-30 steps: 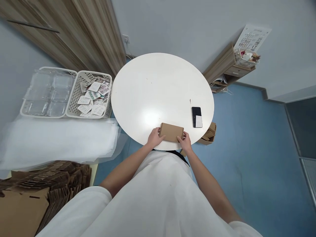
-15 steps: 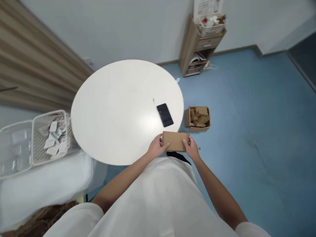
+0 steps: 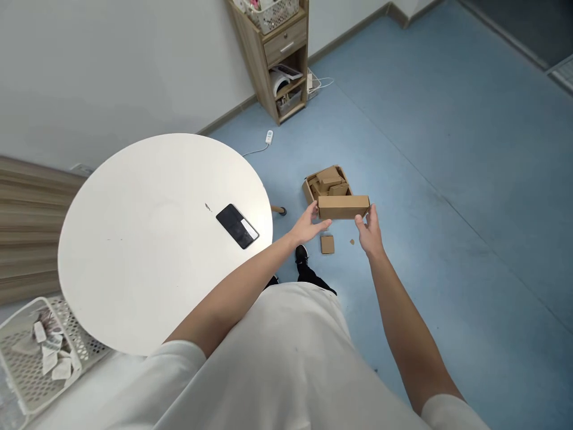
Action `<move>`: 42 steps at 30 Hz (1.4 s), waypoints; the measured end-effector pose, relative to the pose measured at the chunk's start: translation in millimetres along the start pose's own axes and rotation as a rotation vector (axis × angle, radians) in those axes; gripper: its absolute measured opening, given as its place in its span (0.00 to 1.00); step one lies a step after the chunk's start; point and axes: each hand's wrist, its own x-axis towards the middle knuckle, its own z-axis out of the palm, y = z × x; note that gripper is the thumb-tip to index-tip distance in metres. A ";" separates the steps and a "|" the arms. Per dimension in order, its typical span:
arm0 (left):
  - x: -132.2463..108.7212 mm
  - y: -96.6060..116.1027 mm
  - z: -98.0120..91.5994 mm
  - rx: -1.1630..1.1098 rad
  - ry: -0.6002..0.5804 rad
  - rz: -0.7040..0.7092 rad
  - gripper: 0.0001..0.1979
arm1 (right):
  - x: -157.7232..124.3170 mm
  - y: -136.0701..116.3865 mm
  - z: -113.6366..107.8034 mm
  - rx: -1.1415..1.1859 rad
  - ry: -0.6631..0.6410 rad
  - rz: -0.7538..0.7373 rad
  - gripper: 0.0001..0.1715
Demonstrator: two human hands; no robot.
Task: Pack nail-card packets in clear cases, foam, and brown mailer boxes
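Observation:
A long brown cardboard box (image 3: pixel 344 207) is between my hands, its narrow side facing up toward me. My left hand (image 3: pixel 310 226) is open at its left end, thumb stretched out below the box and fingertips close by the corner. At the right end my right hand (image 3: pixel 369 232) is open too, thumb lifted off and fingers upright beside the edge. Whether the fingertips still touch the box I cannot tell. Just behind it, on the floor, an open carton (image 3: pixel 308 190) holds several small cardboard boxes (image 3: pixel 329 177), partly hidden by the long box.
A white round table (image 3: pixel 147 239) at left carries a black phone (image 3: pixel 237 226). On the blue floor lie a small cardboard square (image 3: pixel 327 244) and a scrap (image 3: pixel 351 242). A wooden cabinet (image 3: pixel 286 51) stands at the wall; a white basket (image 3: pixel 27 382) of packets sits lower left.
The cardboard box has moved away from my body toward the carton and turned onto another side. Both thumbs have come off it and my hands have opened. My view has swung right.

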 end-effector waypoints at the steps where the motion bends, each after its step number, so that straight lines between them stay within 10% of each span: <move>1: 2.0 3.7 0.9 -0.016 -0.005 0.001 0.44 | 2.0 -1.1 -1.8 0.027 0.016 0.015 0.44; 10: -89.0 -47.9 -33.1 -0.063 0.069 -0.182 0.33 | -21.8 -16.2 52.6 0.112 -0.149 0.152 0.43; 20: -224.8 -121.6 -54.9 -0.144 0.783 -0.463 0.21 | -37.6 -101.4 153.4 -0.343 -0.750 -0.381 0.30; 31: -253.7 -134.3 -22.2 -0.266 0.939 -0.543 0.18 | -40.1 -151.3 247.2 -0.820 -0.981 -0.620 0.33; 42: -286.4 -153.5 -29.8 -0.298 0.991 -0.493 0.19 | -71.0 -154.4 238.0 -0.871 -0.835 -0.688 0.27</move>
